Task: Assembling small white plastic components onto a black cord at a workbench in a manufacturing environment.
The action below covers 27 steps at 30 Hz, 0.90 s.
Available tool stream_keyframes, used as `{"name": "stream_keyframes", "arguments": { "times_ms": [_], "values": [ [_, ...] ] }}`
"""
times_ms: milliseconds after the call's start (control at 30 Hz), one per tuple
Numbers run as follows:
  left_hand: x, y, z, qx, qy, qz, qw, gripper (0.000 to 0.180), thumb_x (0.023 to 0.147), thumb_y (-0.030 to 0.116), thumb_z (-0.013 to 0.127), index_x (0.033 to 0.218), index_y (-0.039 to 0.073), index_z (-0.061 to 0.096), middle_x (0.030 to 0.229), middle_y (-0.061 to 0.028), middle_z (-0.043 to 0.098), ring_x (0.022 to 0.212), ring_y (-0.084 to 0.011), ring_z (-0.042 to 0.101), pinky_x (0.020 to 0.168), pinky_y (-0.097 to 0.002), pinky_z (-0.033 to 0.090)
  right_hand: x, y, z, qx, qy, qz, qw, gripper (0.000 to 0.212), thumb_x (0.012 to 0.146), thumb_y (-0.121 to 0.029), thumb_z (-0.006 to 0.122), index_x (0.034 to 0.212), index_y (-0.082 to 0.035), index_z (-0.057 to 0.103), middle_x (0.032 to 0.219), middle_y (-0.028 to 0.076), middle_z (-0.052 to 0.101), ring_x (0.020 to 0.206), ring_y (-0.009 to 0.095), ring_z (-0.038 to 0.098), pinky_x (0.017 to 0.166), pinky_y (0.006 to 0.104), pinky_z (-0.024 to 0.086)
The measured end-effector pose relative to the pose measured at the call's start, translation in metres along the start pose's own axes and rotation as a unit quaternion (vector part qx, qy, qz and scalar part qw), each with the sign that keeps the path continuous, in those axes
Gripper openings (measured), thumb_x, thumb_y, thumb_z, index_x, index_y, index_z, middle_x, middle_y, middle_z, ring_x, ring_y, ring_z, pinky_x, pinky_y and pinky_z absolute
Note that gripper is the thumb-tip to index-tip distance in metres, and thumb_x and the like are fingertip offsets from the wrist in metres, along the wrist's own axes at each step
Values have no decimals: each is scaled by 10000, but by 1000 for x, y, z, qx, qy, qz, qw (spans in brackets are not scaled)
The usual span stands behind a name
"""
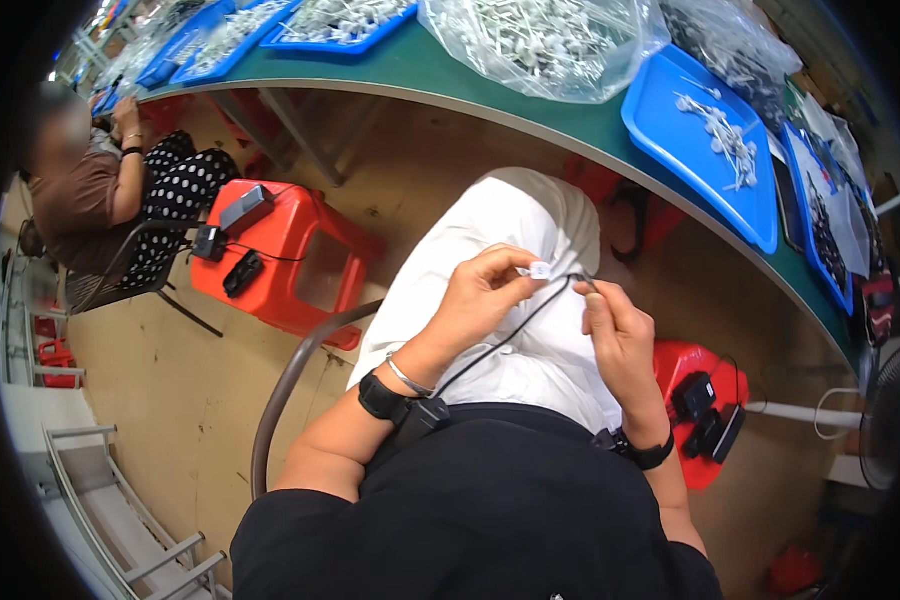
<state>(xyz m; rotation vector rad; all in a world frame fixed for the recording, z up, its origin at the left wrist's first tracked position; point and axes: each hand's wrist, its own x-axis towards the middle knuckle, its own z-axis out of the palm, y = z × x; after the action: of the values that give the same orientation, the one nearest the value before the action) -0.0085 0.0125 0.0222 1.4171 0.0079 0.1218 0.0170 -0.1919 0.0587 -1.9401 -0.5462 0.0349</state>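
Above my white-trousered lap, my left hand (pixel 490 290) is closed, pinching a small white plastic piece (pixel 539 270) between thumb and fingertips. Close to its right, my right hand (pixel 618 322) is also closed, its thumb and forefinger on a thin black cable (pixel 568 284) near a bend. From there the cable slants down to the left, passing below my left hand toward the black device at my left wrist (pixel 422 420). The fingertips of the two hands are apart. Whether the white piece joins the cable, I cannot tell.
Ahead curves a green-topped table (pixel 400 72) with a plastic bag of white parts (pixel 545 45) and a blue tray (pixel 670 125) holding several more. Red stools (pixel 305 290) bearing black devices stand on both sides. A seated person (pixel 100 190) works at far left; a fan (pixel 885 420) stands right.
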Motion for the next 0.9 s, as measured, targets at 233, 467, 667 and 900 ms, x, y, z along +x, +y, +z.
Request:
{"name": "stream_keyframes", "arguments": {
  "times_ms": [233,467,667,900],
  "values": [
    [-4,-22,3,-51,-9,-49,997,139,947,101,746,1058,25,711,936,-14,722,847,-71,645,766,-225,522,-5,3,2,-138,-14,-58,989,148,992,-140,656,1061,-12,682,740,171,663,591,323,650,534,373,485],
    [-3,-31,6,3,-7,-2,1000,113,943,76,741,1035,28,695,937,-7,691,845,-66,632,762,-228,519,-6,4,0,-190,-35,-94,977,132,977,-157,667,1022,-34,685,698,137,665,558,312,637,514,388,476],
    [-2,-27,6,73,0,56,996,111,932,42,738,1028,35,686,975,-12,684,853,-68,626,771,-232,503,-4,-1,-2,-210,-53,-102,971,140,965,-164,676,1014,-34,687,721,121,683,567,302,646,518,390,489],
    [-2,-30,6,82,5,72,994,93,927,23,731,998,36,673,969,-17,678,850,-70,627,768,-231,499,-5,3,-1,-220,-57,-115,967,149,959,-165,681,1019,-29,689,733,125,690,578,307,654,522,396,492]
  ]
}}
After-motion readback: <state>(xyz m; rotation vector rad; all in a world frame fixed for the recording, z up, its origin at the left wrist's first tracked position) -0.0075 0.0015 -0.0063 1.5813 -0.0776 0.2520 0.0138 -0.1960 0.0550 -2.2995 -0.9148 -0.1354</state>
